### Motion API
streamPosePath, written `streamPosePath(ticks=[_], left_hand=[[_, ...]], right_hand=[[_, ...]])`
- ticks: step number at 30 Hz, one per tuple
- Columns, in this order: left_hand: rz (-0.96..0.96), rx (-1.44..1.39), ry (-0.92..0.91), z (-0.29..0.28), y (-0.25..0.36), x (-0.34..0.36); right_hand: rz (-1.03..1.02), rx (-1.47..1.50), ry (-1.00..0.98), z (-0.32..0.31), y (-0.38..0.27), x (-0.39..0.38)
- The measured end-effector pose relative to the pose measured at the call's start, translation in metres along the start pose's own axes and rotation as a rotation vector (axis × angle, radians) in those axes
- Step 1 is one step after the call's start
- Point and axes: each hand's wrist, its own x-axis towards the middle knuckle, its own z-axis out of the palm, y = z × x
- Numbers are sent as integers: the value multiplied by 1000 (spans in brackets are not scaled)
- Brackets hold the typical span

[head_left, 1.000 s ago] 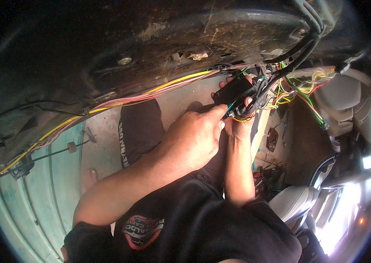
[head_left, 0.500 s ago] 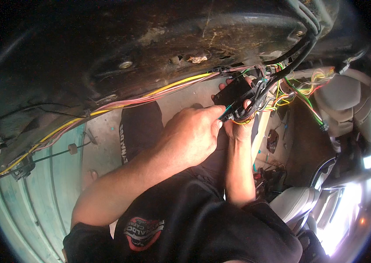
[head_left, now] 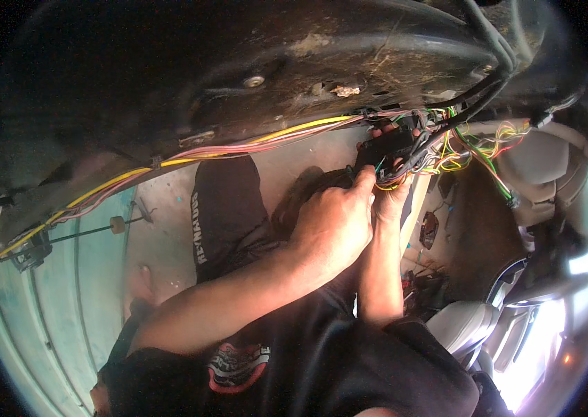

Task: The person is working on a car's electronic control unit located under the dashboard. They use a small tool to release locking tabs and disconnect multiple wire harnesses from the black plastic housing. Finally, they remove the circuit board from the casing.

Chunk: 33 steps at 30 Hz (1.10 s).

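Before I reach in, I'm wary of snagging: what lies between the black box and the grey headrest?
The head view shows coloured wires between box and headrest.

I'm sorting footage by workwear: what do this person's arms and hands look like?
The left hand and right hand wear no gloves, and no watch shows on either wrist. The forearms are bare, below short black sleeves.

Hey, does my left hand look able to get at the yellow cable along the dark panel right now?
Probably yes: the yellow cable runs exposed along the dark panel, and I see nothing blocking your left hand, though its fingers would first have to leave the black box.
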Motion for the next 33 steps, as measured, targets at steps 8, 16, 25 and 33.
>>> streamPosePath(ticks=[8,16,25,33], left_hand=[[38,3,-24,-42,-8,-6],[50,-10,-52,-30,-15,-10],[310,507,-113,-30,-23,-6],[173,192,48,13,-24,-19]], right_hand=[[62,19,-93,8,-8,-4],[77,53,-109,11,-8,-6],[189,157,-171,8,-12,-4],[205,144,-81,-6,-4,-10]])
